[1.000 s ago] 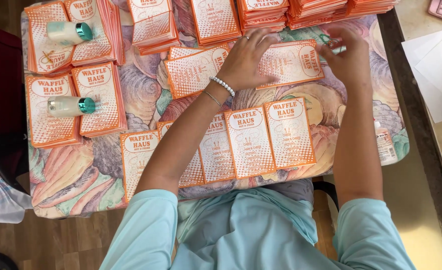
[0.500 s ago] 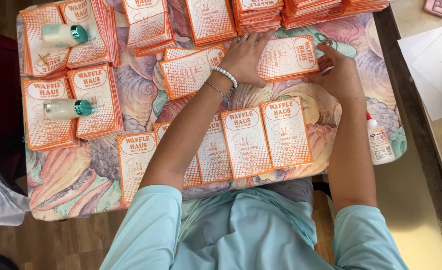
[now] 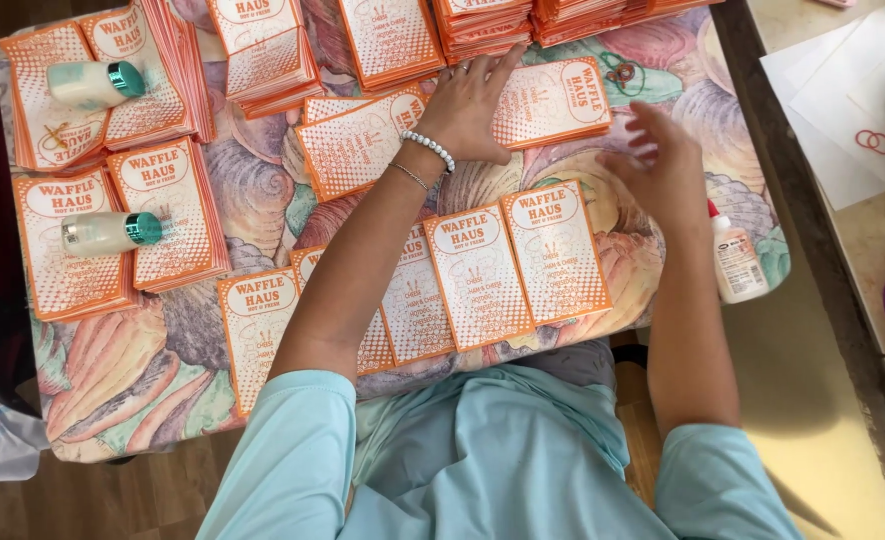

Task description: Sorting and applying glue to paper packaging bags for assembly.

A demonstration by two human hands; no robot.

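My left hand [image 3: 468, 105], with a bead bracelet on its wrist, lies flat across two sideways orange-and-white printed cards, one to its right [image 3: 553, 100] and one to its left [image 3: 358, 140]. Just right of the first card hovers my right hand [image 3: 663, 165], blurred, fingers spread, nothing seen in it. Below my arms a row of upright cards [image 3: 478, 275] lies side by side along the near table edge. A small white glue bottle [image 3: 735, 258] lies next to my right forearm.
Stacks of the same cards [image 3: 483, 25] line the far edge and the left side. Two pale bottles with teal caps [image 3: 98, 82] [image 3: 113, 232] rest on the left stacks. The shell-patterned tablecloth [image 3: 113, 370] covers the table. White paper [image 3: 843, 100] lies on a surface to the right.
My right hand has drawn back from the far right corner of the sideways card toward me and opened out. My left hand has stayed pressed on the cards.
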